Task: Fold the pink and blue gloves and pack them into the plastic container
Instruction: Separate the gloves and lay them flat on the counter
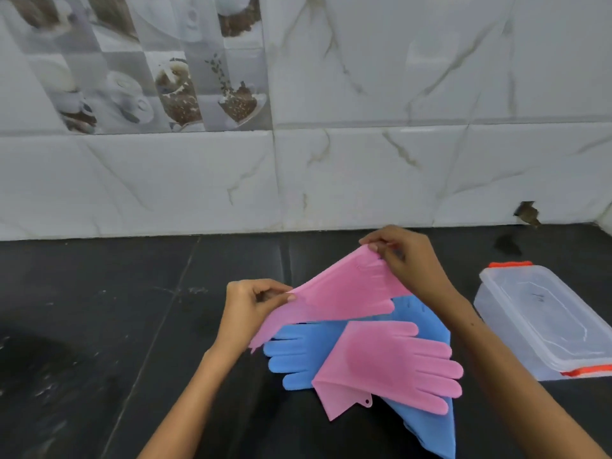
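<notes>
A pink glove (337,296) is stretched in the air above the black counter (99,326). My left hand (251,306) pinches its lower left edge and my right hand (407,256) pinches its upper right end. Under it lies a second pink glove (394,366), fingers pointing right, on top of blue gloves (298,356). The blue pile runs on toward the bottom edge of the view. A clear plastic container (543,313) with its lid on and orange clips stands to the right of my right arm.
A white marble-tiled wall (331,177) closes off the counter at the back. A small dark chip (526,213) marks the wall's foot at the right. A dark, scuffed stretch of counter spreads left of the gloves.
</notes>
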Demonstrator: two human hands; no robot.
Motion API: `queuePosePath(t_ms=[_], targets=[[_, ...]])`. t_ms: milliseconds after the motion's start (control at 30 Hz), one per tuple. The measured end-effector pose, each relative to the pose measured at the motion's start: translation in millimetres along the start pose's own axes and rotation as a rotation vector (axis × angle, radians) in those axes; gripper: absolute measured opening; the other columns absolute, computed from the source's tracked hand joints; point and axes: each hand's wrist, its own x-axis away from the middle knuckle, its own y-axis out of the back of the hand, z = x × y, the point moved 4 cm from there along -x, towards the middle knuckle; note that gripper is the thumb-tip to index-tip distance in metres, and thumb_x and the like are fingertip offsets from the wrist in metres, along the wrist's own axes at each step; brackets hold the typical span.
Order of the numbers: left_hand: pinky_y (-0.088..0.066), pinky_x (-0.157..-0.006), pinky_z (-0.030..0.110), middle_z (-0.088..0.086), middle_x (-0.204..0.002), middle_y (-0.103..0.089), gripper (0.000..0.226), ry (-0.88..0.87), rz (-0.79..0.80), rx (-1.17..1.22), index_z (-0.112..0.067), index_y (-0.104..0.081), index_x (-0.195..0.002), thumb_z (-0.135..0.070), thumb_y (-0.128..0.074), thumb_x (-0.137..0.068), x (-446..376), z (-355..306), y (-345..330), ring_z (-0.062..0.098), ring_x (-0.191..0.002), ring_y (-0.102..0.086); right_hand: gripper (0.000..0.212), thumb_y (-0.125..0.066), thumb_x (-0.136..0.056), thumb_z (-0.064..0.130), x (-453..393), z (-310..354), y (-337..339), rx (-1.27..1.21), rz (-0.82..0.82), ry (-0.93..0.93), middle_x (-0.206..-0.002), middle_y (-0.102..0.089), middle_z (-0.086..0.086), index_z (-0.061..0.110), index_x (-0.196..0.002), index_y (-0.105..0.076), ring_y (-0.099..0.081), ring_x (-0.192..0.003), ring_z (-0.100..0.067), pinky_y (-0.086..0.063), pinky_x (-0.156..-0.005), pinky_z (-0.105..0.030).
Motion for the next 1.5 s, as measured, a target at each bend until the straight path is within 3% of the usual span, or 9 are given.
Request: queuePosePath(t_ms=[267, 400, 500, 633, 767, 900, 1067, 1300, 1500], targets=[[-0.058, -0.062, 0.025, 0.007, -0.078, -0.076, 0.007, 0.587, -0.041, 0.245, -0.015, -0.078, -0.081, -0.011, -0.076, -0.077, 61, 27, 73, 0.019, -0.074, -0.073, 0.023, -0.057, -0.084, 0.004, -81, 77, -113, 0.089, 0.388, 0.162, -0.105, -0.072, -0.002, 0.015, -0.096, -0.073, -0.062, -0.098, -0.016, -0.046, -0.089, -0.032], [-0.054, -0.082, 0.027, 0.006, -0.097, -0.072, 0.034, 0.696, -0.181, -0.358, -0.008, -0.067, -0.113, -0.004, -0.072, -0.08, 98, 66, 100, 0.015, -0.086, -0.067, 0.033, -0.055, -0.09, 0.018, -73, 112, -212, 0.208, 0.497, 0.269, -0.129, -0.059, -0.006, 0.017, -0.123, -0.06, -0.052, -0.119, -0.025, -0.04, -0.101, -0.039], [-0.045, -0.096, 0.031, 0.009, -0.127, -0.061, 0.042, 0.612, -0.19, -0.631, -0.01, -0.055, -0.129, -0.006, -0.06, -0.087, 115, 81, 87, 0.023, -0.115, -0.058, 0.037, -0.054, -0.09, 0.021, -33, 98, -252, 0.309, 0.601, 0.322, -0.131, -0.056, -0.007, 0.017, -0.126, -0.056, -0.052, -0.118, -0.025, -0.041, -0.1, -0.038], [-0.029, -0.109, 0.025, 0.001, -0.145, -0.045, 0.039, 0.437, -0.09, -0.51, -0.019, -0.051, -0.135, -0.022, -0.05, -0.096, 116, 81, 34, 0.017, -0.134, -0.037, 0.031, -0.058, -0.089, 0.021, 27, 49, -240, 0.202, 0.548, 0.215, -0.13, -0.057, -0.003, 0.016, -0.119, -0.063, -0.053, -0.118, -0.022, -0.038, -0.099, -0.03], [-0.034, -0.098, 0.016, -0.003, -0.13, -0.056, 0.029, 0.216, 0.029, -0.421, -0.02, -0.065, -0.119, -0.027, -0.057, -0.092, 103, 66, -14, 0.011, -0.123, -0.046, 0.02, -0.063, -0.087, 0.013, 76, -16, -179, 0.152, 0.416, 0.003, -0.121, -0.063, -0.004, 0.012, -0.107, -0.069, -0.057, -0.114, -0.022, -0.044, -0.094, -0.033], [-0.045, -0.096, 0.026, -0.005, -0.123, -0.058, 0.027, 0.081, 0.205, -0.365, -0.022, -0.069, -0.112, -0.028, -0.065, -0.086, 91, 59, -58, 0.009, -0.118, -0.049, 0.018, -0.069, -0.08, 0.002, 123, -67, -105, 0.225, 0.297, -0.177, -0.102, -0.071, -0.005, 0.012, -0.094, -0.073, -0.066, -0.095, -0.026, -0.051, -0.086, -0.037], [-0.03, -0.093, 0.023, -0.007, -0.121, -0.055, 0.034, -0.119, 0.47, -0.518, -0.028, -0.068, -0.116, -0.03, -0.068, -0.082, 85, 59, -98, 0.012, -0.112, -0.045, 0.022, -0.068, -0.084, 0.024, 169, -85, -64, 0.311, 0.411, -0.236, -0.116, -0.064, 0.009, 0.025, -0.106, -0.07, -0.059, -0.107, -0.008, -0.047, -0.089, -0.022], [-0.044, -0.073, 0.027, -0.005, -0.092, -0.063, 0.014, -0.124, 0.344, -0.404, -0.018, -0.074, -0.095, -0.024, -0.063, -0.089, 80, 52, -106, 0.011, -0.086, -0.053, 0.039, -0.066, -0.081, 0.043, 182, -91, -41, 0.388, 0.455, -0.264, -0.128, -0.055, 0.019, 0.031, -0.118, -0.063, -0.049, -0.118, 0.0, -0.042, -0.087, -0.014], [-0.049, -0.069, 0.018, -0.008, -0.079, -0.068, 0.008, 0.001, 0.242, -0.186, -0.018, -0.076, -0.089, -0.018, -0.073, -0.082, 79, 43, -96, 0.005, -0.073, -0.061, 0.017, -0.059, -0.09, 0.023, 165, -81, -41, 0.391, 0.405, -0.244, -0.107, -0.07, 0.007, 0.022, -0.101, -0.072, -0.063, -0.098, -0.008, -0.035, -0.078, -0.002]])
